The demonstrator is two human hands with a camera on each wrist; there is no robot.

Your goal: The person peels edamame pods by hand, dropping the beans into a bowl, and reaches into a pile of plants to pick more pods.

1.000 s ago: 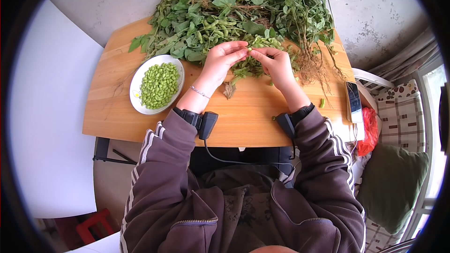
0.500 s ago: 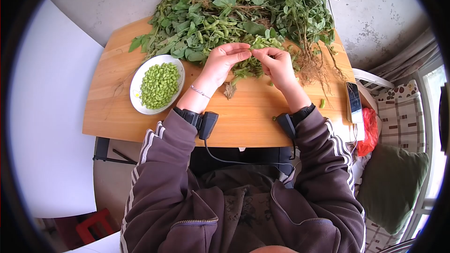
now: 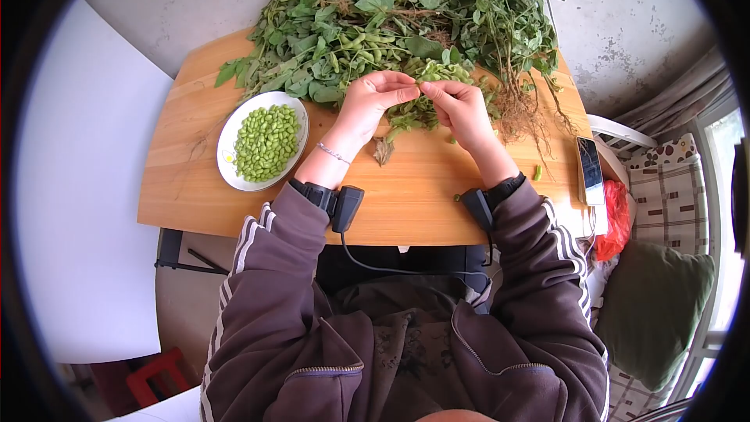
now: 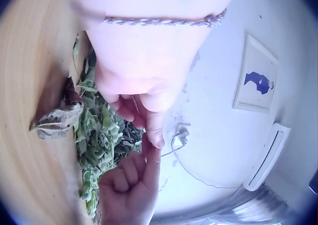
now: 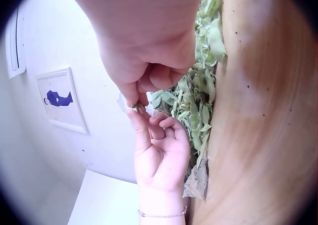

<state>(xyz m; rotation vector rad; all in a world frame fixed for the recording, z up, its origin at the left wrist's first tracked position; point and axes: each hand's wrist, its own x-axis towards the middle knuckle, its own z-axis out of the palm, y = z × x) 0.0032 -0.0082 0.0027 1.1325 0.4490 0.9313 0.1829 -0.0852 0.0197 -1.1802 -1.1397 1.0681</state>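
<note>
Right of the white plate point(image 3: 226, 160), two hands meet at their fingertips. The left hand point(image 3: 362, 105), nearer the plate, pinches a small green piece point(image 5: 135, 108) between thumb and forefinger, its other fingers loosely bent and clear of the palm. The right hand point(image 3: 466, 112), farther from the plate, grips the same piece with thumb and forefinger, remaining fingers curled inward; pod or bean, I cannot tell. Green beans point(image 3: 266, 143) lie heaped on the plate; leafy plants point(image 3: 336, 31) spread behind and rightward of it.
</note>
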